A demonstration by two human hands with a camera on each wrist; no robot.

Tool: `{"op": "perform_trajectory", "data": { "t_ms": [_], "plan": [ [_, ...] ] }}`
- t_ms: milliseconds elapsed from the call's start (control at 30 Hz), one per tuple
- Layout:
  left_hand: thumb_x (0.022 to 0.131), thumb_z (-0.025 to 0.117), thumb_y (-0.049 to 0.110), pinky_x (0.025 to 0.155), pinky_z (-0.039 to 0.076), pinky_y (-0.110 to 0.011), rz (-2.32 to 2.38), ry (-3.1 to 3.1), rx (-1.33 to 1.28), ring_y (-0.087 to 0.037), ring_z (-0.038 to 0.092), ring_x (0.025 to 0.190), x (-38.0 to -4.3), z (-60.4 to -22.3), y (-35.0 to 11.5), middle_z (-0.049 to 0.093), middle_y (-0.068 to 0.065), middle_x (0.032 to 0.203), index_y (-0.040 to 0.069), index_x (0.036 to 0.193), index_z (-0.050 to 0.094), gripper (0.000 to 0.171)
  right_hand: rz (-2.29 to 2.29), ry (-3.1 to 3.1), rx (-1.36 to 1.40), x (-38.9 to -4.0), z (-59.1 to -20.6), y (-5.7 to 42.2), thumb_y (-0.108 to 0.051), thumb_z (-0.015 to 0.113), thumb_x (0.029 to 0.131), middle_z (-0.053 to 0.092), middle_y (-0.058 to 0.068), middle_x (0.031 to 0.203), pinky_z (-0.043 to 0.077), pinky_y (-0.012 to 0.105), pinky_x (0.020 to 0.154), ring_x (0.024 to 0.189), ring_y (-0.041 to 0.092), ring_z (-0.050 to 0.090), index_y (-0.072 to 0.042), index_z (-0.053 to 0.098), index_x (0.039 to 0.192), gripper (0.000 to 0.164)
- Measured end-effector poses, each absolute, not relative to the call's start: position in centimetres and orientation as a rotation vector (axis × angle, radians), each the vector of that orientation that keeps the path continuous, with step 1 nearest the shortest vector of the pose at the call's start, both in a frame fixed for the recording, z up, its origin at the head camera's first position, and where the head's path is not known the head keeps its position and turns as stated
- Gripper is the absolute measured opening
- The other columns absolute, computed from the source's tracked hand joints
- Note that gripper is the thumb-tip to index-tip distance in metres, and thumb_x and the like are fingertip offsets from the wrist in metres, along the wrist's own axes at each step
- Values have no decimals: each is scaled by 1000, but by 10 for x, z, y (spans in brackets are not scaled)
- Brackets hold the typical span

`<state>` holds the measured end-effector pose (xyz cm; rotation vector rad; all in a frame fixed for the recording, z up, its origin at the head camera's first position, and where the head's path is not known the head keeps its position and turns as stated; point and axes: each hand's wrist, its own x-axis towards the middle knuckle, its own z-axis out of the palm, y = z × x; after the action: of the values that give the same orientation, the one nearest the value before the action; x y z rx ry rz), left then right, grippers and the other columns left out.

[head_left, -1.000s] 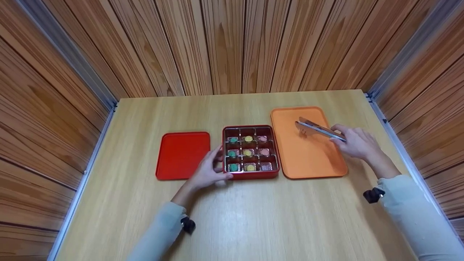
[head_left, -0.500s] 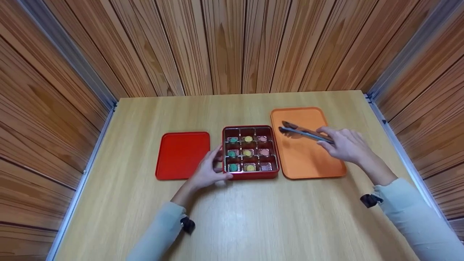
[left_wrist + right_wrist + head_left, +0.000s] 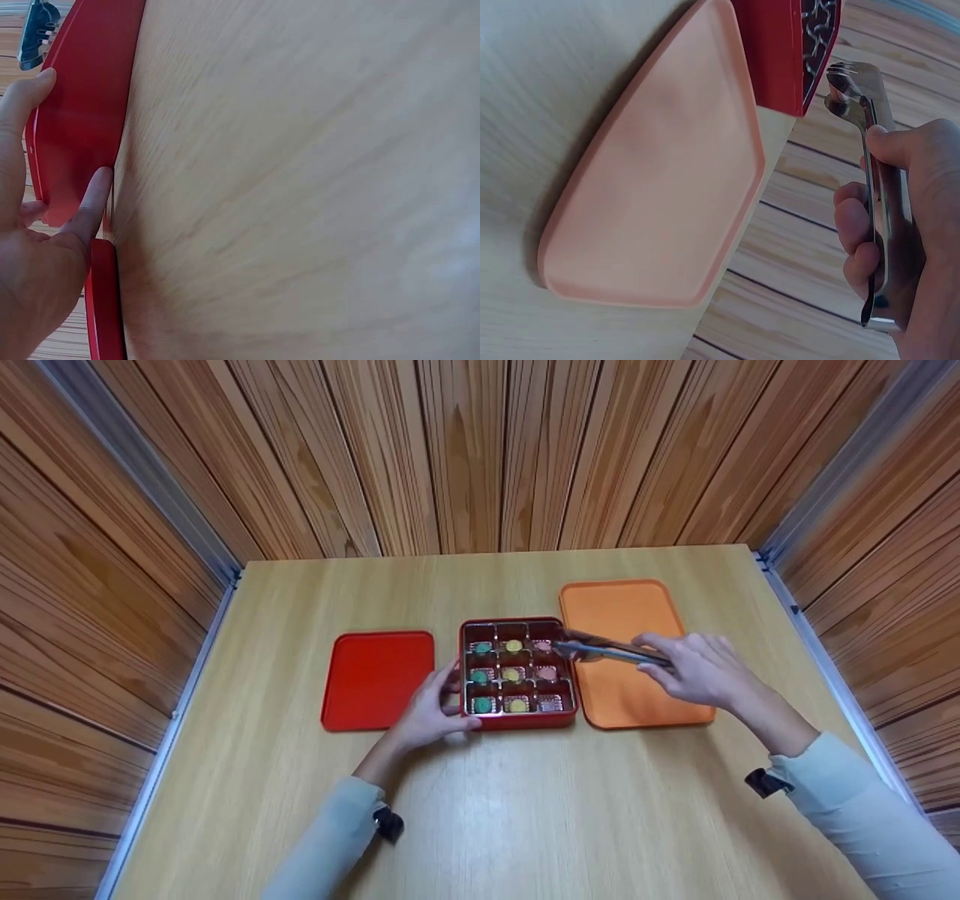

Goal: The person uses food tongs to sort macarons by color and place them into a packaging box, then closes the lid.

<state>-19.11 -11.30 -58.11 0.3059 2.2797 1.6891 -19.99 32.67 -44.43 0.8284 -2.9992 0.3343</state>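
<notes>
A red box (image 3: 527, 723) with a nine-compartment divider stands mid-table. Its compartments hold green sweets (image 3: 482, 706) on the left, yellow sweets (image 3: 513, 676) in the middle column and pink sweets (image 3: 547, 673) on the right; the front right one looks paler. My left hand (image 3: 431, 712) holds the box's near left corner, thumb along the front. In the left wrist view, that hand (image 3: 45, 247) lies against the red side wall. My right hand (image 3: 697, 667) grips metal tongs (image 3: 619, 651), whose tips overlap the box's right rim at the back. Nothing shows between the tips in the right wrist view.
An orange tray (image 3: 637, 697) lies directly right of the box, partly under the tongs in the head view. To the left, a flat red lid (image 3: 375, 682) lies close behind my left wrist. Wood-patterned walls (image 3: 465, 457) border the table at the back and sides.
My right hand has carried the tongs leftward, from over the orange tray to the box's right edge. My left hand and the box have stayed put.
</notes>
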Motion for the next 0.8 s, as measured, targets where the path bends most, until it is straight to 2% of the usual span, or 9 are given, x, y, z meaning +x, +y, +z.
{"op": "perform_trajectory", "data": {
  "t_ms": [233, 400, 600, 800],
  "plan": [
    [88, 98, 16, 118, 63, -49, 1719, 2259, 312, -35, 53, 148, -191, -581, -112, 46, -20, 165, 15, 181, 25, 118, 298, -2998, 869, -193, -448, 316, -26, 77, 107, 53, -5, 68, 18, 20, 47, 50, 8, 29, -15, 75, 135, 30],
    [87, 99, 14, 118, 63, -49, 1715, 2267, 314, -35, 53, 146, -191, -581, -112, 47, -21, 163, 15, 181, 25, 120, 263, -2986, 927, -187, -450, 312, -25, 78, 105, 64, -1, 75, 19, 19, 47, 51, 7, 30, -14, 75, 133, 30],
    [87, 99, 13, 117, 64, -49, 1723, 2265, 325, -36, 53, 148, -191, -581, -113, 46, -22, 164, 16, 181, 24, 120, 242, -2953, 1018, -183, -453, 308, -25, 79, 105, 68, -1, 78, 20, 19, 47, 52, 5, 31, -14, 75, 132, 30],
    [89, 98, 19, 118, 63, -49, 1704, 2269, 319, -36, 53, 149, -191, -580, -113, 46, -21, 165, 18, 181, 24, 119, 267, -2955, 1058, -182, -459, 305, -25, 79, 104, 68, -1, 77, 19, 18, 47, 51, 4, 28, -15, 75, 129, 28]
  ]
}}
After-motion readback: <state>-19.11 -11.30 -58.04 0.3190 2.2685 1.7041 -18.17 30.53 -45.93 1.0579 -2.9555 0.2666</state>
